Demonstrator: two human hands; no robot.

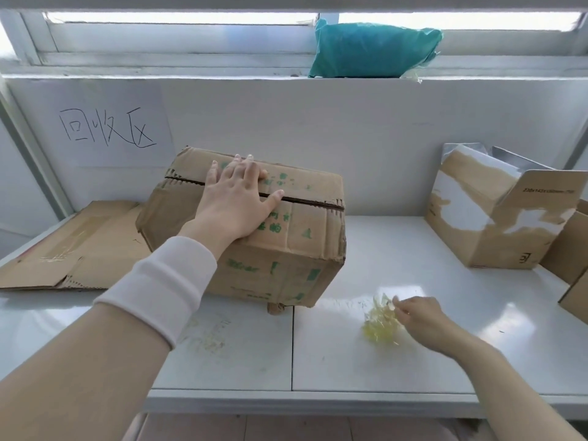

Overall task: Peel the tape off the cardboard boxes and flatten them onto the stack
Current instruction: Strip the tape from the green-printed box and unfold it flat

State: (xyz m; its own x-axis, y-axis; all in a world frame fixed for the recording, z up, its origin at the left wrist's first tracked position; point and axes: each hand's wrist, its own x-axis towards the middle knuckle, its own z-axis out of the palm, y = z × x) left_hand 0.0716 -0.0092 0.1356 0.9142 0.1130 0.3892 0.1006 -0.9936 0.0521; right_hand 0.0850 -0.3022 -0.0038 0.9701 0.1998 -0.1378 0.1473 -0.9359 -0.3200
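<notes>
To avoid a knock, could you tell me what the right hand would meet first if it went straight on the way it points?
Probably the printed box, at its near right corner. The right hand, pinching the tape wad, points left and away across bare table toward it; depth is unclear.

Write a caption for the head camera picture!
Left hand rests on a cardboard box while the right hand pinches crumpled tape on the table.
</notes>
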